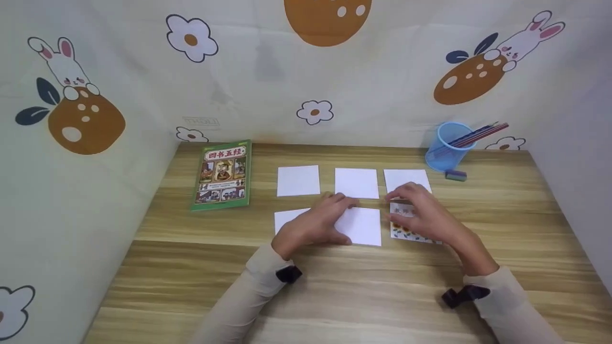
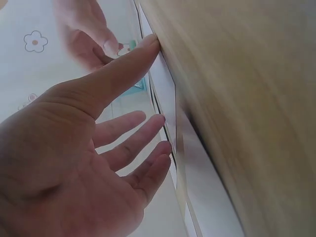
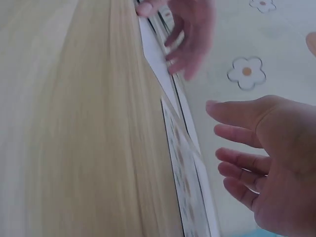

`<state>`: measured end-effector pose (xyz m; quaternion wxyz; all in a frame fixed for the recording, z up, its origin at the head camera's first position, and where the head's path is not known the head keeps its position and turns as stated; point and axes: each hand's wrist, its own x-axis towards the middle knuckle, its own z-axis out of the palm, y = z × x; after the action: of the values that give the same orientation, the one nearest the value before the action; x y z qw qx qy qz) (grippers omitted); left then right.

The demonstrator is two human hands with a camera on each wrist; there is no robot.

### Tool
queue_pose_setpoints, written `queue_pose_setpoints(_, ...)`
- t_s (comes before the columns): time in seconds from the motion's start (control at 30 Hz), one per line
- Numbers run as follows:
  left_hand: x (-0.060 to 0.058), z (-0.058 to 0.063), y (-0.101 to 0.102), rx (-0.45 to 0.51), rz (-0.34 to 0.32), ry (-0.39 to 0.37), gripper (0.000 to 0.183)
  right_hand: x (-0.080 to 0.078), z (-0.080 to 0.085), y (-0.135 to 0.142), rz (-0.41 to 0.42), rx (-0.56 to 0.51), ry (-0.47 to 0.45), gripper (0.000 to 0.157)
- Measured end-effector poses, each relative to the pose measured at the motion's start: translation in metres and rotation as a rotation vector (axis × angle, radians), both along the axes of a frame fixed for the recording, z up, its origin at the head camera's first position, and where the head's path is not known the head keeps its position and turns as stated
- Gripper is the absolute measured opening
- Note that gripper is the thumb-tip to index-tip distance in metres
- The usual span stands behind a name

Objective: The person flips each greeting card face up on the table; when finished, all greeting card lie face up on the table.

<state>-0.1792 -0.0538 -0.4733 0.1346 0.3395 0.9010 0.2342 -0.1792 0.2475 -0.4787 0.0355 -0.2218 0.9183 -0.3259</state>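
Six cards lie in two rows on the table. My left hand [image 1: 316, 222] spreads over the front row, its thumb and fingertips at the edges of the blank middle card [image 1: 363, 227]. It partly covers the front left card [image 1: 285, 217]. Over the front right card [image 1: 399, 233], printed with sunflowers and writing, my right hand [image 1: 425, 215] hovers with fingers apart and nothing between them. Behind stand three blank white cards: left [image 1: 299, 181], middle [image 1: 356, 183] and right [image 1: 406, 177], the last partly behind the right hand's fingers.
A green-bordered picture book [image 1: 222, 177] lies at the back left of the wooden table [image 1: 363, 296]. At the back right stands a blue mesh cup [image 1: 443, 155] with pencils [image 1: 483, 134], and a small purple-and-green block [image 1: 455, 176] beside it. A printed cloth [image 1: 248, 86] hangs around the table.
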Motion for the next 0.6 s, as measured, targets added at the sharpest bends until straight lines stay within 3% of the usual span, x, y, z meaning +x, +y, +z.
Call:
queue_pose_setpoints(0.17, -0.005, -0.001, 0.003, -0.023, 0.016, -0.023, 0.095, -0.002, -0.002, -0.028, 0.081, 0.098, -0.007, 0.058)
queue_pose_setpoints(0.33, -0.004, 0.000, 0.004, 0.009, 0.012, -0.033, 0.095, -0.001, -0.001, -0.039, 0.085, 0.179, -0.036, 0.072)
queue_pose_setpoints(0.47, -0.002, -0.001, 0.001, 0.057, 0.016, -0.033, 0.097, -0.001, -0.003, -0.041, 0.076, 0.151, -0.064, 0.071)
queue_pose_setpoints(0.6, -0.001, -0.002, 0.000, 0.054, 0.023, 0.019, 0.096, -0.004, -0.003, -0.044, 0.071, 0.032, -0.072, 0.054)
